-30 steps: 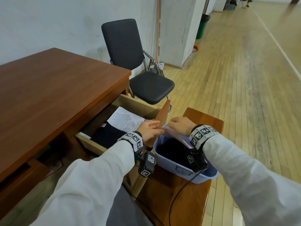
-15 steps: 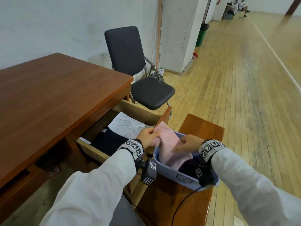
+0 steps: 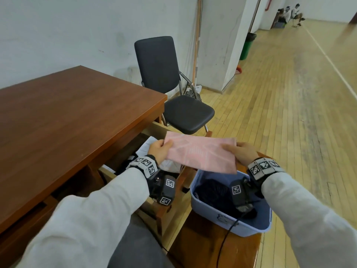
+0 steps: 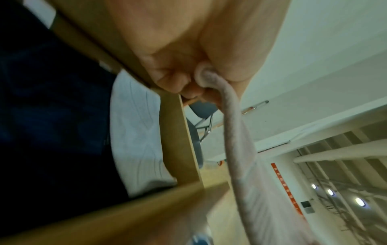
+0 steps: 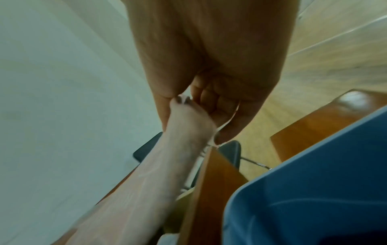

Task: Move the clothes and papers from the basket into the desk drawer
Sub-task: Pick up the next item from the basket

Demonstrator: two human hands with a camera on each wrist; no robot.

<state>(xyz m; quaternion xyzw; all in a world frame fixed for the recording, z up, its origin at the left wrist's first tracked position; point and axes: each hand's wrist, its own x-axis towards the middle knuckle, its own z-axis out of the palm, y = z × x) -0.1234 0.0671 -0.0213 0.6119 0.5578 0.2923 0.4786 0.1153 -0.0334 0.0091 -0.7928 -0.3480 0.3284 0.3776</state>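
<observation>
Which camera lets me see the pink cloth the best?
The head camera: the whole pink cloth shows there, stretched between the left hand and right hand. The left wrist camera shows only a blurry edge pinched in the fingers, and the right wrist camera only a bunched end.

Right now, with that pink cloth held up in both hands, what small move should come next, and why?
Probably carry the pink cloth leftward and lower it into the open drawer. The left hand and right hand each pinch an end, so it hangs clear above the blue basket. The drawer already holds papers and dark clothing, while a dark garment waits in the basket.
</observation>
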